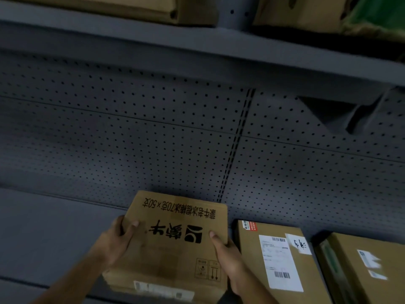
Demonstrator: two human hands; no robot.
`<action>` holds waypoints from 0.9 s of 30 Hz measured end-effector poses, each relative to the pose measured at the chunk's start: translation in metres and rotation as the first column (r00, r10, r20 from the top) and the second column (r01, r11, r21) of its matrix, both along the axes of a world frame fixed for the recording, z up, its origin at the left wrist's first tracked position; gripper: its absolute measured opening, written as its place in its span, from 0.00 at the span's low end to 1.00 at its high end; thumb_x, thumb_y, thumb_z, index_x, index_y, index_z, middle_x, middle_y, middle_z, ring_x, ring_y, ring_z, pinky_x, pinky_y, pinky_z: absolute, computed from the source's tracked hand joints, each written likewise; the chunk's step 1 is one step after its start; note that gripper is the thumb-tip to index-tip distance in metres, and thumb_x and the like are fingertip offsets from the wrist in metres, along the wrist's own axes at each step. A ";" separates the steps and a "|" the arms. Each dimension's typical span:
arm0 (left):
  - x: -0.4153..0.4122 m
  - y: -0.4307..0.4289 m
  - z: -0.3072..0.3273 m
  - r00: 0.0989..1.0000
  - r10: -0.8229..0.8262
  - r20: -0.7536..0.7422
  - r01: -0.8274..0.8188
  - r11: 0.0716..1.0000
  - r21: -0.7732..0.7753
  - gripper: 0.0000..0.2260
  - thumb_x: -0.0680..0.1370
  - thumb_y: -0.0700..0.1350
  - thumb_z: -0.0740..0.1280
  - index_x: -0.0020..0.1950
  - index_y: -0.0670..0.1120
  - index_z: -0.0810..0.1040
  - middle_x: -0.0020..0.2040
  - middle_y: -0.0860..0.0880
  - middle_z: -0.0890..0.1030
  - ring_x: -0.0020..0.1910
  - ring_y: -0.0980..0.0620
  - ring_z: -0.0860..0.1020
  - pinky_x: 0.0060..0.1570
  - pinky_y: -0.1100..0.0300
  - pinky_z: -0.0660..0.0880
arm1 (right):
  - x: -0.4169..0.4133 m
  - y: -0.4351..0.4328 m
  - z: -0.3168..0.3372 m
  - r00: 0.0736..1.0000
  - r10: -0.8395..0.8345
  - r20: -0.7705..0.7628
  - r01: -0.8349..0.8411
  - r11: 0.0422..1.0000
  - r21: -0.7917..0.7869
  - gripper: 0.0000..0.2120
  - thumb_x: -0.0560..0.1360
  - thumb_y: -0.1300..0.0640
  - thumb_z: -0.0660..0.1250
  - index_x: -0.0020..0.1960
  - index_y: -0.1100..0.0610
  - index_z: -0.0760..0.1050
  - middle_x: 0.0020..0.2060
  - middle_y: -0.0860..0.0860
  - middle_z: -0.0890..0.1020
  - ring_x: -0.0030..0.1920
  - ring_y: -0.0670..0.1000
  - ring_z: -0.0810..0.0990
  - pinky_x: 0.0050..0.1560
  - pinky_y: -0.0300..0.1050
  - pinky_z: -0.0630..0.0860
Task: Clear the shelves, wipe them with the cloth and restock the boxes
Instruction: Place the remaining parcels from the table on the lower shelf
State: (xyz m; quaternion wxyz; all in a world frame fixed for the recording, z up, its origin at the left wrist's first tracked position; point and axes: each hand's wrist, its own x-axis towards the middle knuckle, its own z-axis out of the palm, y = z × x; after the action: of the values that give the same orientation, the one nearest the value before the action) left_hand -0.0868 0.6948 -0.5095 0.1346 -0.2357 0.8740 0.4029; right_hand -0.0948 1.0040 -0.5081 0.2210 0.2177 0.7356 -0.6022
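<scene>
A brown cardboard box [175,238] with black printed characters, seen upside down, lies on the grey shelf [54,233] at the bottom middle. My left hand [118,240] grips its left edge with the thumb on top. My right hand [228,257] grips its right edge, thumb on the top face. Just right of it lies a second brown box [276,260] with white shipping labels, close to my right hand. A third box [361,266] lies further right at the frame edge. No cloth is visible.
The shelf's back wall is a grey perforated panel [153,139]. The upper shelf [197,53] carries more cardboard boxes [131,7] and a green package [377,16]. A shelf bracket [341,115] hangs at upper right. Bare shelf lies left of the held box.
</scene>
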 end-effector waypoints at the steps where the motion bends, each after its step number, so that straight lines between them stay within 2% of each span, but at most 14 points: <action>1: 0.001 0.001 0.001 1.000 -0.008 0.002 0.008 0.999 -0.031 0.32 0.79 0.69 0.54 0.77 0.53 0.62 0.57 0.46 0.81 0.48 0.46 0.81 0.47 0.53 0.77 | -0.001 0.001 -0.001 1.000 0.003 -0.003 -0.003 1.000 0.011 0.29 0.81 0.38 0.61 0.77 0.50 0.64 0.69 0.52 0.76 0.51 0.47 0.72 0.55 0.43 0.68; 3: 0.004 0.001 0.004 0.999 -0.038 0.020 0.040 0.994 -0.105 0.32 0.77 0.72 0.51 0.75 0.54 0.62 0.56 0.46 0.81 0.50 0.45 0.81 0.52 0.49 0.78 | 0.002 0.001 0.001 1.000 0.008 -0.014 -0.008 0.999 0.050 0.30 0.80 0.36 0.62 0.77 0.49 0.65 0.68 0.51 0.77 0.53 0.48 0.76 0.59 0.44 0.72; 6: 0.015 0.004 0.017 0.996 -0.094 0.009 0.094 0.974 -0.207 0.28 0.78 0.71 0.49 0.72 0.56 0.62 0.58 0.49 0.79 0.53 0.46 0.80 0.52 0.50 0.77 | 0.009 0.007 0.009 0.996 0.057 -0.069 -0.044 0.982 0.182 0.36 0.78 0.35 0.64 0.80 0.49 0.60 0.71 0.51 0.74 0.69 0.55 0.74 0.72 0.53 0.69; 8: 0.024 0.009 0.033 0.991 -0.120 -0.066 0.097 0.956 -0.276 0.24 0.80 0.67 0.51 0.71 0.55 0.65 0.62 0.50 0.77 0.57 0.47 0.78 0.51 0.52 0.74 | 0.015 0.012 0.025 0.982 0.126 -0.141 -0.080 0.954 0.290 0.34 0.80 0.38 0.64 0.80 0.50 0.59 0.74 0.51 0.70 0.72 0.54 0.70 0.73 0.49 0.67; 10: 0.034 0.015 0.052 0.979 -0.151 -0.134 0.100 0.940 -0.326 0.20 0.81 0.64 0.55 0.68 0.56 0.69 0.63 0.53 0.77 0.57 0.49 0.78 0.49 0.54 0.72 | 0.022 0.019 0.045 0.952 0.240 -0.191 -0.143 0.898 0.416 0.31 0.81 0.39 0.63 0.79 0.50 0.61 0.74 0.50 0.67 0.72 0.52 0.70 0.70 0.44 0.67; 13: 0.054 0.025 0.081 0.958 -0.217 -0.187 0.136 0.920 -0.368 0.12 0.82 0.60 0.59 0.61 0.59 0.75 0.57 0.57 0.77 0.52 0.54 0.77 0.48 0.54 0.74 | 0.033 0.028 0.073 0.909 0.375 -0.183 -0.233 0.820 0.523 0.28 0.81 0.40 0.63 0.77 0.49 0.65 0.73 0.49 0.69 0.70 0.50 0.72 0.68 0.40 0.68; 17: 0.078 0.041 0.118 0.939 -0.270 -0.211 0.167 0.898 -0.407 0.08 0.82 0.55 0.62 0.56 0.57 0.78 0.55 0.56 0.79 0.47 0.55 0.78 0.47 0.55 0.77 | 0.057 0.044 0.116 0.857 0.490 -0.160 -0.298 0.724 0.621 0.24 0.82 0.42 0.61 0.76 0.49 0.69 0.72 0.48 0.70 0.69 0.50 0.73 0.66 0.39 0.69; 20: 0.090 0.056 0.149 0.913 -0.316 -0.258 0.184 0.883 -0.432 0.08 0.82 0.53 0.63 0.58 0.55 0.79 0.56 0.55 0.81 0.47 0.52 0.79 0.46 0.56 0.76 | 0.078 0.055 0.147 0.836 0.528 -0.149 -0.310 0.679 0.666 0.23 0.82 0.42 0.61 0.74 0.49 0.71 0.70 0.48 0.72 0.67 0.50 0.74 0.67 0.42 0.71; 23: 0.101 0.071 0.178 0.884 -0.371 -0.285 0.223 0.870 -0.440 0.10 0.84 0.52 0.61 0.61 0.56 0.79 0.55 0.55 0.80 0.49 0.51 0.80 0.46 0.57 0.75 | 0.099 0.065 0.172 0.838 0.513 -0.184 -0.277 0.692 0.667 0.19 0.81 0.42 0.61 0.65 0.53 0.76 0.60 0.47 0.74 0.58 0.49 0.77 0.63 0.47 0.74; 27: 0.113 0.084 0.207 0.855 -0.444 -0.267 0.303 0.847 -0.438 0.11 0.84 0.53 0.58 0.62 0.60 0.79 0.56 0.56 0.82 0.48 0.53 0.80 0.48 0.57 0.77 | 0.132 0.073 0.210 0.832 0.492 -0.257 -0.173 0.669 0.723 0.17 0.82 0.47 0.62 0.67 0.53 0.77 0.66 0.48 0.75 0.64 0.52 0.76 0.61 0.43 0.72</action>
State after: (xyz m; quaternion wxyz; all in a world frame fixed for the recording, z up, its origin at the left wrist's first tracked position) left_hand 0.0258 0.7785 -0.3029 0.0017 -0.0021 0.9739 0.2270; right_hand 0.0372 1.0774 -0.2979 0.0676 0.0018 0.9590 -0.2752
